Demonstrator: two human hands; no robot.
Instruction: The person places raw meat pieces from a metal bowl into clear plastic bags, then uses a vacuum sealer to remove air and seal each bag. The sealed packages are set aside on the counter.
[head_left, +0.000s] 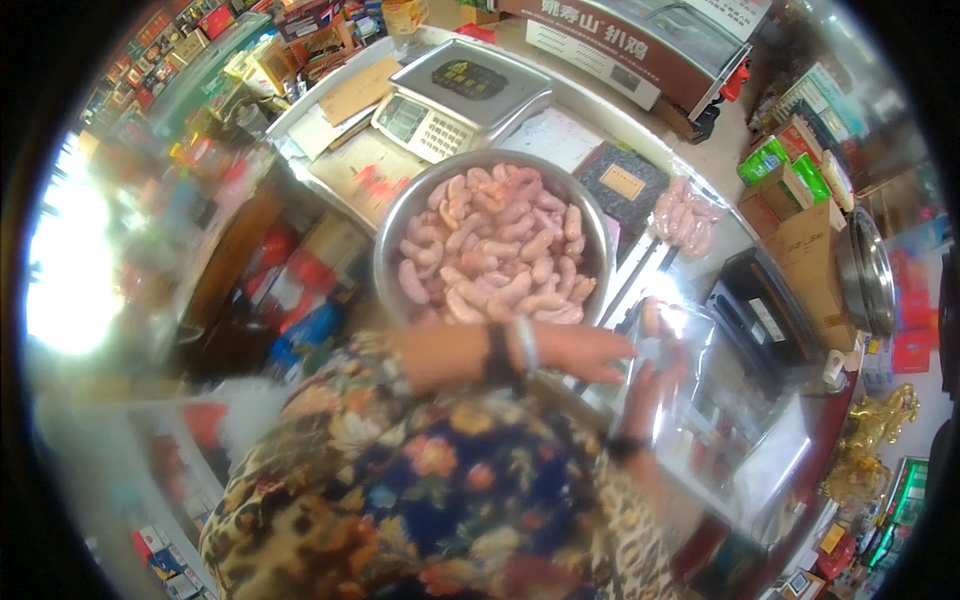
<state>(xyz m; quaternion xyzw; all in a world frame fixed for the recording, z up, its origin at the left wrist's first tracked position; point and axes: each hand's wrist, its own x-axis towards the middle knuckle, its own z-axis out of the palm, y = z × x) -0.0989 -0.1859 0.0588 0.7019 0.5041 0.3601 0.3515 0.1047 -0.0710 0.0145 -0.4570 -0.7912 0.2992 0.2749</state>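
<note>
A large steel basin (384, 255) heaped with pale pink raw sausages (510, 240) stands before me. My left hand (589, 351), with a bracelet and a dark band at the wrist, reaches across to the right; its fingertips are at the near left edge of a clear plastic bag (701, 337). My right hand (649, 394) is blurred and partly behind or inside the shiny plastic, so its grip is unclear. Sausage pieces (652, 315) show in the far left part of the bag.
A digital scale (469, 90) sits beyond the basin. A bagged bundle of sausages (684, 217) lies at the counter's right, by a dark stone-patterned box (622, 184). A black device (765, 307), cartons (806, 255) and steel bowls (866, 274) line the right side.
</note>
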